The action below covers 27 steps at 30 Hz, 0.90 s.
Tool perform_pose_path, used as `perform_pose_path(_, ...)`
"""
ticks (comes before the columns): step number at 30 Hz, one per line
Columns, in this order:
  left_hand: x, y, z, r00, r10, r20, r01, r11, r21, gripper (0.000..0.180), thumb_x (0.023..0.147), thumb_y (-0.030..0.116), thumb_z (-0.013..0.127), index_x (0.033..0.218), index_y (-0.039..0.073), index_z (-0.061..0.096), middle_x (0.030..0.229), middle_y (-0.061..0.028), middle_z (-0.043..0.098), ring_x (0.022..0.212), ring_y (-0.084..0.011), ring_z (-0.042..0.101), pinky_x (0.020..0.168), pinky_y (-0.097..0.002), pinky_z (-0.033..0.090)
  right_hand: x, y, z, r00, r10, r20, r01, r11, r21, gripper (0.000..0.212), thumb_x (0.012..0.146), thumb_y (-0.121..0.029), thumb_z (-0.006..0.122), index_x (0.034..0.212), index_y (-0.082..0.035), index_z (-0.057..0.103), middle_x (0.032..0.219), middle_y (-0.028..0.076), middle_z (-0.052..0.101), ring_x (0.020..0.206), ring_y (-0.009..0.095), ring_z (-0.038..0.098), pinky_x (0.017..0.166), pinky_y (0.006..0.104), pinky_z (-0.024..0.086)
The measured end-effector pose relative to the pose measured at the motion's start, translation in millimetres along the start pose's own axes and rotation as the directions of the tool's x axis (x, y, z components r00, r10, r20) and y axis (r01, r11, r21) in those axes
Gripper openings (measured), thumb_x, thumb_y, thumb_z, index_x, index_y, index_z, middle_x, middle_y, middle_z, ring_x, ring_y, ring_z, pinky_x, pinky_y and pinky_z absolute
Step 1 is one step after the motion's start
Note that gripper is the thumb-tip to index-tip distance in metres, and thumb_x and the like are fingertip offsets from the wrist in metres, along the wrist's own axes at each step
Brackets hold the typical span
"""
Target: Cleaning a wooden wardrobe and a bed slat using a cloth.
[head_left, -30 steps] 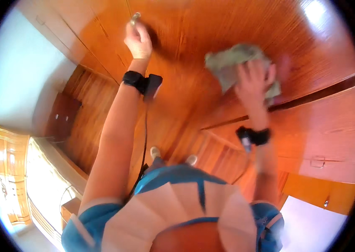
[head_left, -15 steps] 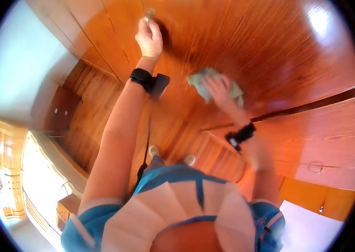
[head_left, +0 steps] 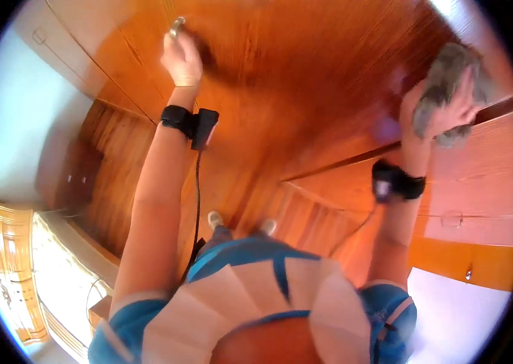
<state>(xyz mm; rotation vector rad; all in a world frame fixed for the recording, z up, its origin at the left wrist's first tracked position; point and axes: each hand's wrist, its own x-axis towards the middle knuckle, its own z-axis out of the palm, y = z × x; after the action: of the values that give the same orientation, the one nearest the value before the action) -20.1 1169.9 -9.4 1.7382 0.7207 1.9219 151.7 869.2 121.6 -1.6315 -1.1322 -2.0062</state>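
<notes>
Before a broad reddish-brown wooden door [head_left: 280, 91], holds a bunched grey-green cloth [head_left: 448, 68] near the door's lower right edge in the blurred right grip [head_left: 452, 110], closed round the folds; pinches a small metal handle [head_left: 178, 24], upper left, with the left grip [head_left: 182, 59].

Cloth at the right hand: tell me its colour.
Greyish green, a little blurred; the cloth shows in the head view, the only one here.
</notes>
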Motion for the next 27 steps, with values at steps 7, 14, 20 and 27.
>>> perform_pose_path(7, 1.4, 12.2, 0.7, 0.997, -0.072, 0.041, 0.073, 0.997, -0.012, 0.025, 0.083, 0.02, 0.042, 0.096, 0.001, 0.051, 0.07, -0.0119, 0.056, 0.062, -0.02, 0.054, 0.059, -0.0301, 0.044, -154.5, -54.9, -28.9, 0.72, -0.343, 0.603, 0.13, 0.92, 0.369, 0.032, 0.064, -0.015, 0.055, 0.095, -0.009, 0.055, 0.102, 0.005, 0.05, 0.103, 0.022, 0.041, 0.092, 0.0473, 0.02)
perform_pose_path(14, -3.4, -0.6, -9.0, 0.996, -0.083, 0.019, 0.084, 0.991, -0.103, 0.021, 0.084, 0.015, 0.043, 0.096, 0.002, 0.053, 0.06, 0.0, 0.045, 0.055, -0.0077, 0.041, 0.052, -0.0225, 0.037, -118.2, -52.6, -17.5, 0.814, -0.223, 0.537, 0.033, 0.94, 0.34, 0.027, 0.062, -0.018, 0.057, 0.088, -0.016, 0.055, 0.091, 0.004, 0.048, 0.096, 0.021, 0.043, 0.09, 0.0546, 0.016)
perform_pose_path(20, 0.1, 11.7, -5.4, 0.999, -0.048, 0.003, 0.048, 0.996, -0.076, 0.022, 0.084, 0.017, 0.042, 0.097, 0.003, 0.053, 0.059, -0.0066, 0.047, 0.051, -0.0133, 0.044, 0.052, -0.0252, 0.039, 8.2, -18.9, 3.3, 0.974, -0.019, 0.226, 0.022, 1.0, -0.012, 0.036, 0.056, -0.029, 0.052, 0.088, -0.011, 0.053, 0.1, 0.014, 0.044, 0.108, 0.032, 0.035, 0.088, 0.0587, 0.016)
perform_pose_path(27, 0.6, 11.2, -6.6, 0.996, -0.09, 0.01, 0.09, 0.992, -0.086, 0.016, 0.083, 0.017, 0.044, 0.081, 0.001, 0.049, 0.054, -0.0062, 0.042, 0.049, -0.0109, 0.039, 0.046, -0.0275, 0.036, -100.6, -93.8, -0.7, 0.8, -0.301, 0.519, 0.007, 0.87, 0.494, 0.027, 0.06, -0.021, 0.06, 0.085, -0.011, 0.056, 0.106, 0.008, 0.047, 0.103, 0.025, 0.041, 0.09, 0.0553, 0.018)
